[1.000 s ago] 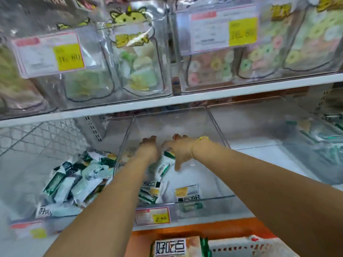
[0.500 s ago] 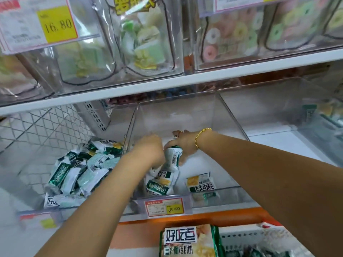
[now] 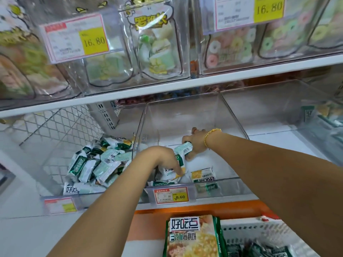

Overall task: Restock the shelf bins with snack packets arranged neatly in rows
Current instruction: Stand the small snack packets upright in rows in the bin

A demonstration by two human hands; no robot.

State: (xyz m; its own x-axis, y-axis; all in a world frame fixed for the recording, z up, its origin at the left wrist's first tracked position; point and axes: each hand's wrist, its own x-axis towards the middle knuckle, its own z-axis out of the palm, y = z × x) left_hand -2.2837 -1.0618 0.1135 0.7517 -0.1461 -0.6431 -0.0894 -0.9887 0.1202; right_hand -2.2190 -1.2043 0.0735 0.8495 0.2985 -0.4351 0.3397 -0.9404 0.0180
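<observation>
Both my hands reach into the clear middle bin [image 3: 233, 115] on the lower shelf. My right hand [image 3: 196, 141], with a gold bracelet, grips one end of a green-and-white snack packet [image 3: 183, 148]. Lower and to the left, my left hand [image 3: 165, 158] presses its fingers onto packets [image 3: 170, 172] lying near the bin's front. One packet [image 3: 203, 175] lies flat at the front right of that bin. The bin to the left holds a loose heap of several like packets [image 3: 96, 164].
A price tag reading 8.60 [image 3: 171, 195] hangs on the middle bin's front. The upper shelf [image 3: 185, 84] carries clear bins of candy bags with 16.80 tags. A large snack bag [image 3: 191, 238] and a white basket [image 3: 259, 230] sit below. Another clear bin [image 3: 297, 112] stands to the right.
The view has shifted up a little. My right hand has drawn back and right with a packet in its fingers; my left hand has moved down onto the front packets.
</observation>
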